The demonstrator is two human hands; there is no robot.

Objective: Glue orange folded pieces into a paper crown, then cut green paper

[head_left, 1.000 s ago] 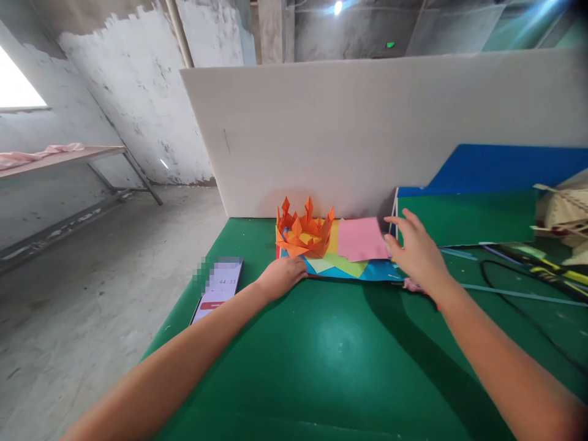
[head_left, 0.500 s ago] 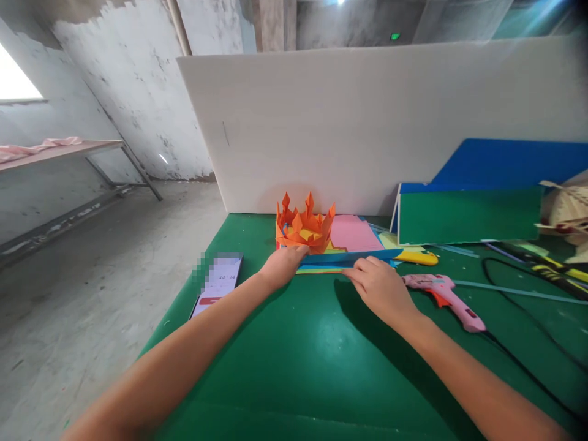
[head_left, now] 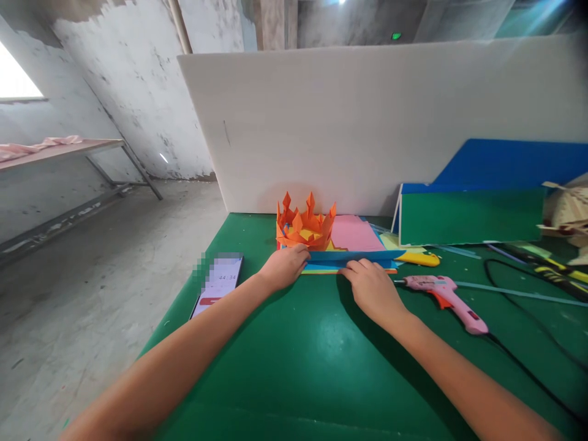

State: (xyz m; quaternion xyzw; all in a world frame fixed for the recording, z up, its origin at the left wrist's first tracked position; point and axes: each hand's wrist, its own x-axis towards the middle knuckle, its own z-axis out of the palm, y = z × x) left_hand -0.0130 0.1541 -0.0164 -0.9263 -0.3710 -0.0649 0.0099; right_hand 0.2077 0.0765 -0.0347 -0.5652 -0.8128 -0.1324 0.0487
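A blue sheet of paper (head_left: 333, 259) with its near edge folded up lies on a stack of coloured paper. My left hand (head_left: 285, 267) pinches the left end of this fold. Further right along the same edge, the bent fingers of my right hand (head_left: 371, 288) are closed on the blue paper. Just behind my left hand an orange folded-paper crown (head_left: 303, 223) stands upright on the stack. Pink paper (head_left: 356, 234) shows behind the fold.
A pink glue gun (head_left: 448, 297) with a black cord lies right of my right hand, near a yellow-handled cutter (head_left: 420, 259). To the left is a phone (head_left: 220, 283). A white board (head_left: 367, 128) stands behind the green table (head_left: 294, 367).
My right hand has slid a little to the left along the blue fold, uncovering the glue gun's nozzle. My left hand has shifted only slightly.
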